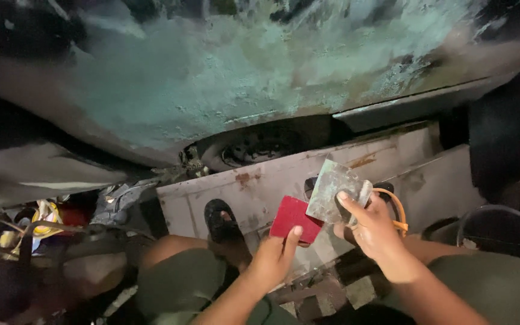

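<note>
Red pad: small, flat, rectangular, held by the left hand at its lower edge, thumb on the face and fingers curled behind, pinching it. It hung above the rusty grey ledge, near the ledge's front edge, its right corner tucked under the lower edge of the metal scraper.

Metal scraper: thin, squarish blade, grey and smeared, tilted on one corner. Held by the right hand, thumb pressed on the blade's lower right edge, fingers closed around the part behind it. Blade just beside the red pad and overlapping it slightly.

Orange cord: a loop showed behind the right hand, touching its far side; what it belonged to could not be told.

Body panel: large curved surface filling the upper part of the view, coated in patchy pale green-white filler, dark at the margins. Both hands were well below it, apart from it.

Wheel: dark, partly visible in the gap between the panel's lower edge and the ledge.

Sandal: black, on the person's left foot, set on the ledge near its left end, just left of the red pad.

Trousers: olive green, covering both bent knees at the bottom of the view.

Clutter: yellow and dark objects at the lower left, too dim to identify.
</note>
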